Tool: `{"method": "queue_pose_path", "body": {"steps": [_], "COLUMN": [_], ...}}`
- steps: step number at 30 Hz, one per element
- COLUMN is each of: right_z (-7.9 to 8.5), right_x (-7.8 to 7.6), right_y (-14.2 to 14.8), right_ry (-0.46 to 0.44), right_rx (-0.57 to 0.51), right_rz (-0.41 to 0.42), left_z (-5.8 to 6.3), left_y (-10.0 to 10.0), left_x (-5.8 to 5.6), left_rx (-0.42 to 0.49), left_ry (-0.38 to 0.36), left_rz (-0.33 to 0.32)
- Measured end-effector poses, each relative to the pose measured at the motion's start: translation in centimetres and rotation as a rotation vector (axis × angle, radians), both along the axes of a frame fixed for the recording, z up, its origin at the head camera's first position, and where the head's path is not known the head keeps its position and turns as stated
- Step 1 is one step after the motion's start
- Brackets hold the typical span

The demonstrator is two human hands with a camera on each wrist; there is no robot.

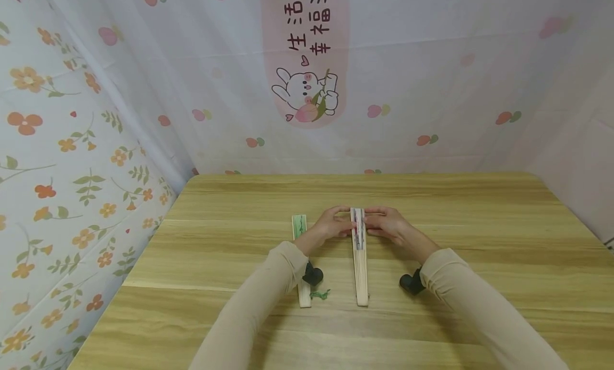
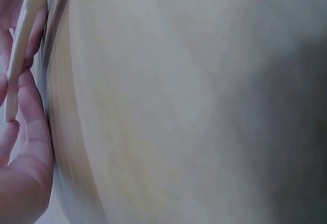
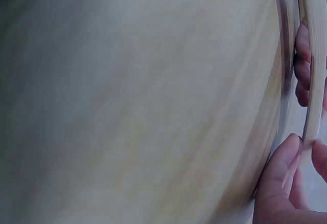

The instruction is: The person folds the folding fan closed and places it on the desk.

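A folded hand fan (image 1: 361, 274) with pale ribs and a purple-and-pink printed far end lies lengthwise near the middle of the table. From its left side, my left hand (image 1: 331, 224) holds that far end between fingers and thumb. My right hand (image 1: 387, 224) grips the same end from the right. The left wrist view catches the fan's pale edge (image 2: 19, 55) between fingertips; in the right wrist view the ribs (image 3: 316, 81) run down to the right fingertips. Left of it lies a second folded fan (image 1: 299, 224), green-printed, partly hidden beneath my left forearm.
A green tassel cord (image 1: 320, 294) lies by the near end of the green fan. The wooden table (image 1: 479, 306) has its far edge against a printed curtain (image 1: 408, 93). A flowered curtain (image 1: 62, 162) hangs along the left. Black wrist-worn devices (image 1: 314, 275) sit below both sleeves.
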State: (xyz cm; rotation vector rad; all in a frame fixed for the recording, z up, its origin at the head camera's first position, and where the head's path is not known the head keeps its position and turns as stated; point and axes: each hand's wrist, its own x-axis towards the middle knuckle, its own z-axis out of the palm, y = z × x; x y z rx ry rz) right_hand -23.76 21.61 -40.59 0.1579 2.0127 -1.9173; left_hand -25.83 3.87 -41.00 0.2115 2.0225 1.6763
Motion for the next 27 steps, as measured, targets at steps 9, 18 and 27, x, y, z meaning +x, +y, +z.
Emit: {"method": "queue_pose_path", "body": {"steps": [9, 18, 27], "right_z": [0.2, 0.28, 0.32], "right_x": [-0.12, -0.34, -0.36], "right_y": [-0.17, -0.22, -0.01], "right_ry": [0.005, 0.004, 0.007], "right_rx": [0.079, 0.166, 0.188], "right_rz": [0.027, 0.039, 0.042], "left_z": [0.13, 0.02, 0.4], "left_y": [-0.08, -0.04, -0.07], "left_x": [0.03, -0.06, 0.18], "left_rx": [-0.043, -0.086, -0.079], "left_ry": [0.009, 0.013, 0.016], "left_rz": [0.007, -0.003, -0.007]}}
